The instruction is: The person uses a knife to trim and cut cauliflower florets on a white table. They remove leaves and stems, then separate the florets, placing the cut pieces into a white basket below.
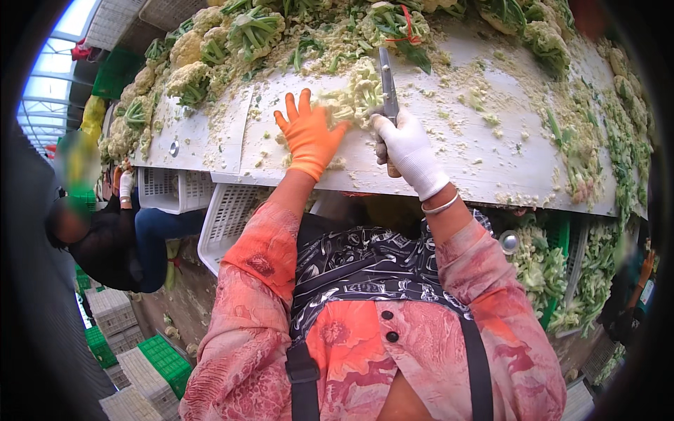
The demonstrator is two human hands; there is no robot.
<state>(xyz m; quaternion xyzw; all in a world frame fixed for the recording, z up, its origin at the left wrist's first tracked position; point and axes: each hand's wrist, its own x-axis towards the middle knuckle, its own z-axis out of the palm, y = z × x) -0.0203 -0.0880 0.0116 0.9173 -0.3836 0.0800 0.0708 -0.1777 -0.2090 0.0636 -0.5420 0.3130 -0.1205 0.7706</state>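
My left hand (307, 135), in an orange glove, is open, fingers spread over the white board (260, 151) beside pale cauliflower trimmings (361, 91); whether it touches them is unclear. My right hand (407, 147), in a white glove, is wrapped round the handle of a long knife (387, 81), whose blade points away from me, just right of the trimmings. Above the blade lies a leafy cauliflower (393, 28) with a red tie (408, 27). Small crumbs and bits of leaf are scattered over the board around both hands.
Cauliflower heads (186, 88) line the board's far side, with leaves (628, 161) at right. White crates (175, 189) sit under its left edge, by a seated co-worker (105, 245). Stacked crates (147, 368) stand lower left. Trimmings (533, 274) fill the space below right; another person (632, 309) is partly visible there.
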